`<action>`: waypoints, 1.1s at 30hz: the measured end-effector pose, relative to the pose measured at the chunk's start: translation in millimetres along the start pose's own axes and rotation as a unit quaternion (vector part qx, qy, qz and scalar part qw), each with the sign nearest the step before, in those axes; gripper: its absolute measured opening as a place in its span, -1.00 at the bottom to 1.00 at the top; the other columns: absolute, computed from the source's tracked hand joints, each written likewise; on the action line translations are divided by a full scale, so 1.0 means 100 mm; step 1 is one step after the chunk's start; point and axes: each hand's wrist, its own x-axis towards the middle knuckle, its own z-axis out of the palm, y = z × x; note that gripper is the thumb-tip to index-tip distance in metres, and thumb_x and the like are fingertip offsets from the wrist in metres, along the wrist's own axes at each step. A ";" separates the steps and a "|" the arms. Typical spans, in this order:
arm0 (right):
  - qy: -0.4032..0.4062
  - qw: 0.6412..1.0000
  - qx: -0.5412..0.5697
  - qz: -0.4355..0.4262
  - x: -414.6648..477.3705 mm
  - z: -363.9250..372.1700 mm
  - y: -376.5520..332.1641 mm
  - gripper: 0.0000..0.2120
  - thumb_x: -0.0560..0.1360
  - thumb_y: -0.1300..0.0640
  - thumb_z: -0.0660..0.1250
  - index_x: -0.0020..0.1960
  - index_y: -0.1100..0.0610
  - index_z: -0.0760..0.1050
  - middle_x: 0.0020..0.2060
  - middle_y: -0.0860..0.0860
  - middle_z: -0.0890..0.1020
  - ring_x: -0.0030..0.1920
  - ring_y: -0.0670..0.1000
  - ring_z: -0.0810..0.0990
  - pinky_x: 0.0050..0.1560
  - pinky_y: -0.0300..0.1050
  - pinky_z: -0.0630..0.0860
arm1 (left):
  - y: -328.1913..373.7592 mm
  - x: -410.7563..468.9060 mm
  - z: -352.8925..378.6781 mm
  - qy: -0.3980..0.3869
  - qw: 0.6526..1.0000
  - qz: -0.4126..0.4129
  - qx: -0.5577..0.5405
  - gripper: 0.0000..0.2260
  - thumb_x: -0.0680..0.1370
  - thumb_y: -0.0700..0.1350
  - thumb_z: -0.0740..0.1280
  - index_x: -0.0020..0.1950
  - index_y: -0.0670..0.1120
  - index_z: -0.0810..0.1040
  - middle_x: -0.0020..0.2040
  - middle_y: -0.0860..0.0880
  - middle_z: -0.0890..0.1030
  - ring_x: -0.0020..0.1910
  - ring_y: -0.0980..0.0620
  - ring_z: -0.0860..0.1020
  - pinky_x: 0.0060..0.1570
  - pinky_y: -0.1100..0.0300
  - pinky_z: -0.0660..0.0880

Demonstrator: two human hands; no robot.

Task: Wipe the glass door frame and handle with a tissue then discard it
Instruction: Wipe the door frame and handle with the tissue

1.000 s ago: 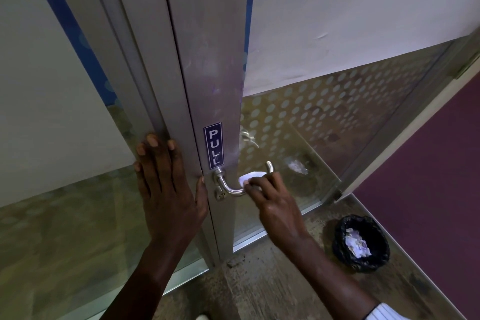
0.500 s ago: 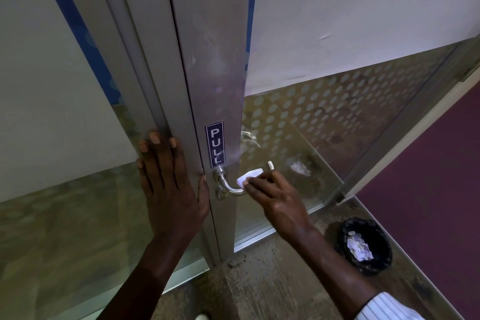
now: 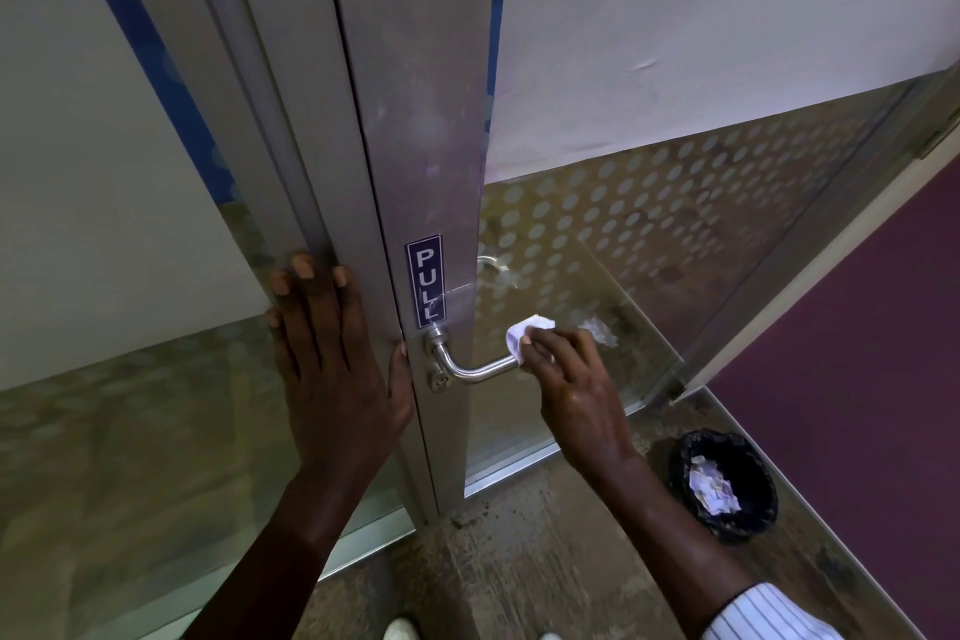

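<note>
Both hands: left hand [image 3: 332, 369] flat, right hand [image 3: 576, 379] on tissue [image 3: 524, 332].

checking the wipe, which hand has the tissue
The right hand: it pinches the white tissue at the free end of the handle. The left hand lies flat and empty on the frame.
</note>
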 end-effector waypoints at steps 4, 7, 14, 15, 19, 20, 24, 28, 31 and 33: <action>0.033 0.998 0.032 0.043 -0.01 0.06 -0.05 -0.72 0.56 0.36 0.50 0.26 0.30 0.69 0.26 0.18 0.72 0.08 0.21 0.65 -0.04 0.02 0.67 | 0.00 -0.01 -0.02 -0.004 1.000 -0.001 0.004 -0.03 0.65 0.07 0.41 0.83 -0.13 -0.14 0.83 -0.15 -0.27 0.84 -0.18 -0.27 0.82 -0.13 -0.18; 0.060 0.993 0.041 0.092 0.08 0.07 -0.09 -0.80 0.60 0.29 0.48 0.22 0.29 0.71 0.18 0.17 0.75 0.02 0.16 0.63 -0.05 -0.01 0.64 | 0.00 0.00 -0.01 -0.008 1.000 0.000 0.007 -0.02 0.64 0.08 0.42 0.83 -0.12 -0.17 0.83 -0.15 -0.29 0.84 -0.18 -0.28 0.82 -0.12 -0.20; 0.069 0.835 0.280 0.468 0.43 0.04 -0.18 -0.93 0.50 0.14 0.60 -0.06 0.14 0.77 -0.35 -0.11 0.73 -0.31 -0.16 0.70 -0.12 -0.25 0.58 | -0.02 0.00 0.01 -0.007 1.000 0.002 0.011 0.00 0.63 0.09 0.41 0.83 -0.12 -0.18 0.83 -0.15 -0.29 0.84 -0.18 -0.29 0.82 -0.09 -0.24; 0.077 0.769 0.365 0.518 0.44 0.04 -0.19 -0.89 0.49 0.17 0.61 -0.05 0.20 0.76 -0.36 -0.13 0.74 -0.29 -0.21 0.71 -0.05 -0.16 0.61 | -0.02 -0.01 0.01 -0.007 1.000 0.002 0.010 0.00 0.63 0.09 0.41 0.83 -0.12 -0.19 0.83 -0.15 -0.30 0.84 -0.18 -0.29 0.82 -0.09 -0.24; 0.078 0.576 0.548 0.602 0.32 -0.01 -0.28 -0.77 0.51 0.25 0.58 0.05 0.41 0.71 -0.03 0.28 0.80 0.10 0.27 0.79 0.19 0.23 0.73 | -0.01 -0.01 0.03 -0.004 1.000 0.004 0.007 -0.01 0.64 0.09 0.41 0.83 -0.12 -0.19 0.82 -0.16 -0.30 0.84 -0.19 -0.29 0.82 -0.11 -0.23; 0.073 0.547 0.577 0.602 0.27 -0.03 -0.30 -0.75 0.52 0.27 0.56 0.09 0.44 0.69 0.01 0.33 0.78 0.11 0.31 0.78 0.12 0.18 0.76 | -0.01 0.00 0.03 -0.002 1.000 0.004 0.008 -0.01 0.64 0.09 0.41 0.83 -0.12 -0.19 0.82 -0.16 -0.30 0.84 -0.19 -0.29 0.82 -0.11 -0.22; 0.094 0.509 0.596 0.614 0.18 0.00 -0.34 -0.68 0.51 0.34 0.54 0.20 0.48 0.63 0.09 0.33 0.75 0.04 0.20 0.73 -0.01 0.00 0.77 | 0.00 0.00 0.04 0.000 1.000 -0.002 0.011 -0.01 0.64 0.09 0.41 0.83 -0.12 -0.19 0.82 -0.15 -0.30 0.84 -0.19 -0.30 0.82 -0.11 -0.22; 0.130 0.575 0.545 0.596 0.36 0.02 -0.24 -0.88 0.49 0.33 0.57 -0.03 0.15 0.73 -0.21 0.00 0.80 -0.08 -0.06 0.76 0.09 -0.08 0.65 | 0.00 0.00 0.03 -0.002 1.000 0.001 0.009 -0.01 0.64 0.09 0.41 0.83 -0.12 -0.19 0.82 -0.15 -0.30 0.84 -0.18 -0.30 0.82 -0.11 -0.21; 0.125 0.686 0.467 0.544 0.45 0.08 -0.20 -0.88 0.52 0.26 0.58 0.04 0.12 0.77 -0.33 -0.21 0.76 -0.28 -0.36 0.68 -0.04 -0.33 0.55 | 0.00 -0.01 0.02 -0.003 1.000 0.002 0.011 -0.01 0.64 0.09 0.41 0.83 -0.12 -0.19 0.82 -0.16 -0.29 0.84 -0.18 -0.29 0.82 -0.11 -0.21; 0.096 0.796 0.360 0.476 0.41 0.13 -0.26 -0.81 0.59 0.21 0.52 0.19 0.12 0.76 -0.15 -0.16 0.81 -0.18 -0.36 0.70 -0.06 -0.44 0.56 | -0.01 -0.01 0.02 -0.003 1.000 0.002 0.010 -0.02 0.65 0.09 0.41 0.83 -0.12 -0.19 0.82 -0.16 -0.30 0.84 -0.19 -0.29 0.82 -0.11 -0.21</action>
